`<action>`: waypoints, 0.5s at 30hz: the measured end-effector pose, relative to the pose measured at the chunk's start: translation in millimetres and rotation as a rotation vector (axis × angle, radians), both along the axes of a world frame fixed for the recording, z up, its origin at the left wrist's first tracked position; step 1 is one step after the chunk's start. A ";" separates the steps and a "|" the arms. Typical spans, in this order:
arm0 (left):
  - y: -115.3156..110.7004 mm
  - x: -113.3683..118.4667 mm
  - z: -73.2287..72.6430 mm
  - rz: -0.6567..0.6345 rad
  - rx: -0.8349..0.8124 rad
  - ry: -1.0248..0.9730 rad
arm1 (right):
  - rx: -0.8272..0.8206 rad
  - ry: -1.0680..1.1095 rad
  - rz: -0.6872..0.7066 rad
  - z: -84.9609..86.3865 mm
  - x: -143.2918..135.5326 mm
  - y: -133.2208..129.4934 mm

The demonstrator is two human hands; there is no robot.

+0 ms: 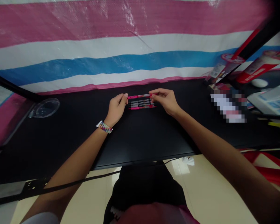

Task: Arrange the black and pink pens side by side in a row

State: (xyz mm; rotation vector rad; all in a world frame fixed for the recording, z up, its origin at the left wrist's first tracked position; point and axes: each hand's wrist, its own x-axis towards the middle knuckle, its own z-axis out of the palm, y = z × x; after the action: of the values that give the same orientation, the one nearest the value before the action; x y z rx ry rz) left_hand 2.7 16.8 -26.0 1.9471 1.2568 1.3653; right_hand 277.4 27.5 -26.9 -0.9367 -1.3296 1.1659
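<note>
Clear plastic container (46,108) at left on the black desk (140,137); left hand (118,107) has thumb and fingers closed on the left end of the far pink pen (140,96), mid-desk; dark pens (140,102) and the near pink pen (142,107) lined up just nearer; right hand (165,100) pinches its right end; plastic cup (220,69) at far right.

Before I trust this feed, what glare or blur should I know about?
Head view: glare streaks the striped sheet; head view, right: red-and-white cup blurred, desktop patch pixelated; head view, centre: pens distinguishable, print too small to read.
</note>
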 end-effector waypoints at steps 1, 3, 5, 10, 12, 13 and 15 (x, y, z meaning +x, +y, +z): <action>0.8 -0.2 -0.9 -0.024 0.012 -0.016 | -0.028 0.023 -0.002 0.2 0.1 0.0; 2.4 -0.2 -2.9 -0.083 0.024 -0.075 | -0.085 0.080 -0.004 0.5 0.5 0.2; 4.0 0.1 -5.2 -0.111 0.005 -0.142 | -0.120 0.119 -0.001 0.9 0.7 0.4; 7.5 -1.3 -9.9 -0.106 -0.020 -0.178 | -0.138 0.116 0.026 1.6 -0.6 -0.8; 7.9 -2.3 -10.1 -0.098 0.040 -0.166 | -0.135 0.123 0.032 1.6 -1.2 -1.3; 7.7 -2.5 -9.7 -0.091 0.053 -0.164 | -0.133 0.127 0.034 1.6 -1.5 -1.4; 6.1 -2.3 -7.8 -0.085 0.012 -0.161 | -0.129 0.130 0.035 1.5 -1.8 -1.4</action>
State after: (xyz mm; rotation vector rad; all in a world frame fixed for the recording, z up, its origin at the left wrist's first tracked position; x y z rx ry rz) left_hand 0.4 22.9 -33.8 1.8363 1.0812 1.4568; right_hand 275.6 26.1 -25.4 -0.9162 -1.1819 1.3300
